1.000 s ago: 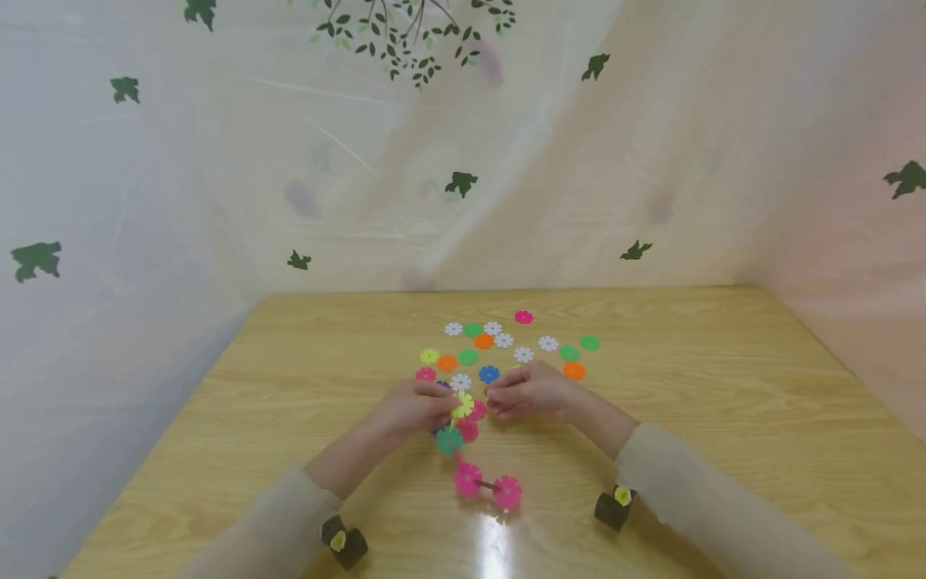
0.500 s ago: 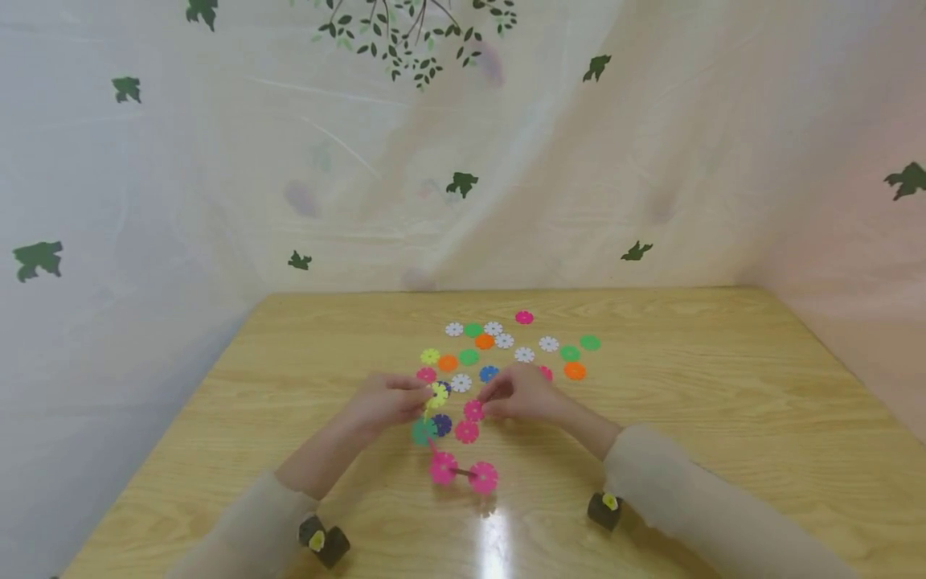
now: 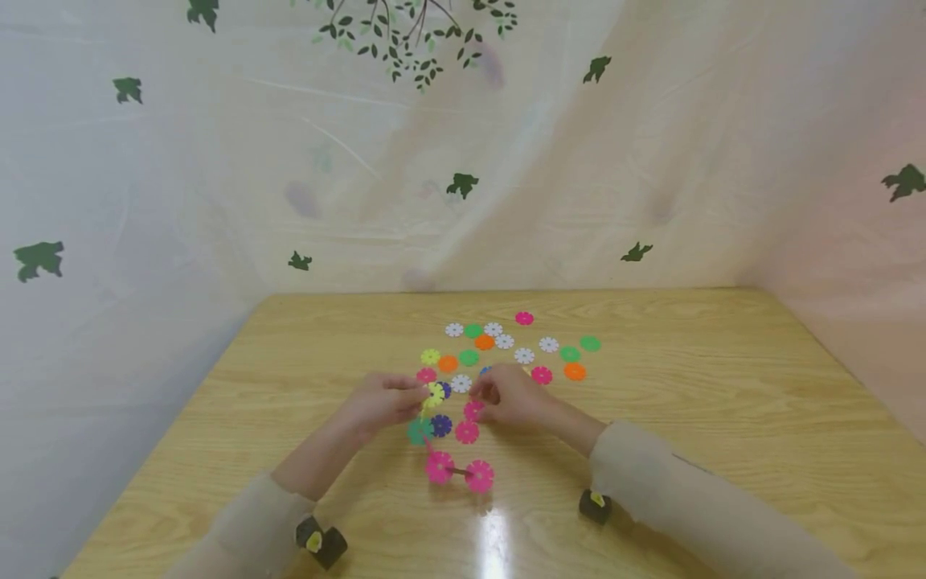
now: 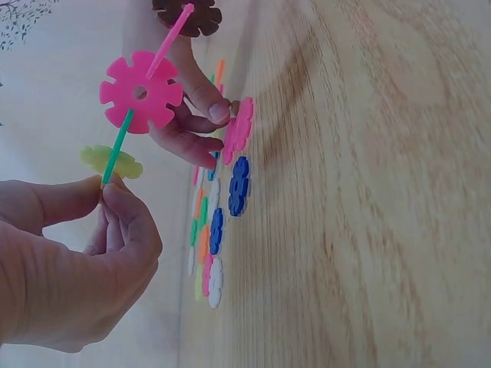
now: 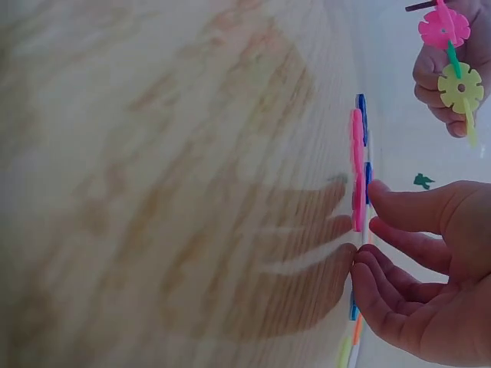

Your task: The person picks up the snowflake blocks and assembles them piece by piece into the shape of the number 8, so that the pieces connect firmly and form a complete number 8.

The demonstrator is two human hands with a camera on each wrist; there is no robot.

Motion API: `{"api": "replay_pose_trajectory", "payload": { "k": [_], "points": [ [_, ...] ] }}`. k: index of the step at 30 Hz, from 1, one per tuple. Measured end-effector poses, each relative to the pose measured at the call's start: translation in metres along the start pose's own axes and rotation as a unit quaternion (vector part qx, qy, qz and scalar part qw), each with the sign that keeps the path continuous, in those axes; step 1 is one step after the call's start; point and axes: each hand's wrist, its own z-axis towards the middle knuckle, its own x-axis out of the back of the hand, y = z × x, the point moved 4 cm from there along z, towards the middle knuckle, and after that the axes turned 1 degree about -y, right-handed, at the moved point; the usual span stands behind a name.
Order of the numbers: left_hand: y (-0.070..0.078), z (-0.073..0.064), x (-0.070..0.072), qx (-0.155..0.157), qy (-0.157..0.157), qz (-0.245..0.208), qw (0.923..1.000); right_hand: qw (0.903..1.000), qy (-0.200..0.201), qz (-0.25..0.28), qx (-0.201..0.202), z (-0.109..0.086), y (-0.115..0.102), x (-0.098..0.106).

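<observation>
My left hand pinches a chain of interlocked plastic flower discs between thumb and fingers, by its yellow and green end. From there the chain hangs toward the near side of the table, through a teal disc to a pink disc, a brown one seen edge-on and another pink disc. My right hand is low over the table, fingertips right at a loose pink flower disc. Its thumb and fingers are bent and apart. Beside it lie a second pink disc and a dark blue disc.
Several loose flower discs in white, green, orange, yellow, pink and blue lie beyond the hands on the wooden table, among them an orange disc. A pale curtain with leaf and bird shapes hangs behind. Dark blocks hang below both sleeves.
My left hand has drawn left with the chain. My right hand has moved left and down to the loose pink disc, uncovering another pink disc behind and now partly covering the blue one.
</observation>
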Motion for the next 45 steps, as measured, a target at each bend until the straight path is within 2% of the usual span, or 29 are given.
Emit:
{"api": "replay_pose_trajectory", "payload": {
  "k": [9, 15, 21, 29, 45],
  "points": [
    [-0.002, 0.001, 0.0, 0.01, 0.002, 0.002, 0.9999, 0.9994, -0.007, -0.033, 0.006, 0.002, -0.002, -0.002],
    [-0.004, 0.001, -0.001, 0.011, -0.001, -0.001, 0.9999, 0.9995, -0.008, -0.03, 0.006, 0.002, -0.001, -0.002],
    [-0.005, 0.001, -0.002, 0.01, -0.006, 0.001, 0.9999, 1.0, 0.001, -0.004, -0.001, 0.0, 0.002, -0.002],
    [-0.004, 0.0, -0.003, 0.012, -0.005, 0.005, 0.9999, 0.9982, 0.007, 0.048, -0.033, -0.001, 0.01, -0.001],
    [-0.005, 0.001, -0.004, 0.006, -0.002, -0.004, 1.0, 0.9921, -0.003, 0.117, -0.045, -0.002, 0.015, 0.005]
  ]
}}
